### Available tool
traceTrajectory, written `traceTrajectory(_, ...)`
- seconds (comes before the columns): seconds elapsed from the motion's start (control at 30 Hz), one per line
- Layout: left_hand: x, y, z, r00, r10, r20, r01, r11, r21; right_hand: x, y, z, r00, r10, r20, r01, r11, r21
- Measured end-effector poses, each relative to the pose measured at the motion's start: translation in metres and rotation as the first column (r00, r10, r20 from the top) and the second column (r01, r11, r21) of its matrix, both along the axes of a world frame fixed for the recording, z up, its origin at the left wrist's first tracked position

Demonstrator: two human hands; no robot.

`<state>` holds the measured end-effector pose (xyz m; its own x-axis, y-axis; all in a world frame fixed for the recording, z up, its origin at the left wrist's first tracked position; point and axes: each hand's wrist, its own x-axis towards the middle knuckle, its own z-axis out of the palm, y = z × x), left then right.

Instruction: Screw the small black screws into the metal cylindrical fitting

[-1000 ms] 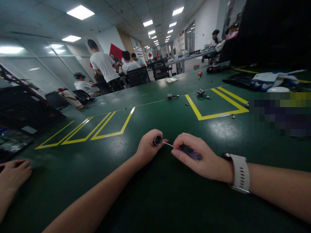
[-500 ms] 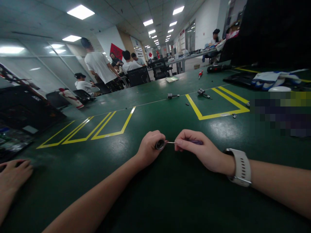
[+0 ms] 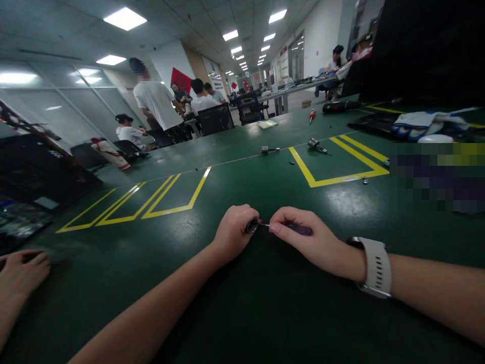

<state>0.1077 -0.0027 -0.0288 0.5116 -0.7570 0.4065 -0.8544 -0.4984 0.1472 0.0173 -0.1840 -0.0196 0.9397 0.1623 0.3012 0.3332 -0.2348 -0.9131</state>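
My left hand (image 3: 234, 230) is closed around a dark, round metal part (image 3: 251, 225) with a hollow end that faces me. My right hand (image 3: 297, 232) grips a screwdriver (image 3: 302, 230) by its dark purple handle. The thin shaft points left, and its tip meets the side of the metal part by my left fingers. Exactly where the tip sits is hidden. Both hands are low over the green table (image 3: 227, 328).
Farther off lie two metal parts with shafts (image 3: 269, 149) (image 3: 318, 146), small loose pieces (image 3: 365, 180), a red screwdriver (image 3: 312, 116) and gloves (image 3: 428, 124). Yellow tape (image 3: 166, 211) marks the table. Another person's hand (image 3: 25, 273) rests at the left edge.
My right hand has shifted slightly left and down, its wrist turning a little, and less of the screwdriver's shaft shows. The metal part has moved slightly right.
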Motion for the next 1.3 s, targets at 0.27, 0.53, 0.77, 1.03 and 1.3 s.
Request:
traceTrajectory(0.27,0.001,0.003,-0.002,0.996,-0.048,-0.081,0.04,0.994,-0.106,0.012,-0.005,-0.003,0.938,0.194,-0.286,-0.035,0.877,0.48)
traceTrajectory(0.53,0.001,0.0,-0.001,0.996,-0.015,-0.086,0.009,0.997,-0.078,0.008,-0.005,-0.005,0.99,0.067,-0.124,-0.03,0.96,0.277)
traceTrajectory(0.77,0.0,0.0,0.0,1.0,-0.028,-0.013,0.029,0.999,0.044,0.011,-0.005,-0.004,0.98,0.091,-0.175,-0.042,0.963,0.265)
traceTrajectory(1.03,0.003,0.003,-0.004,0.995,-0.001,-0.098,-0.004,0.998,-0.056,0.014,-0.006,-0.005,0.943,0.171,-0.285,-0.02,0.884,0.466)
traceTrajectory(1.3,0.002,0.001,-0.002,0.99,0.037,-0.134,-0.049,0.995,-0.092,0.015,-0.009,-0.012,0.949,0.199,-0.246,-0.044,0.852,0.521)
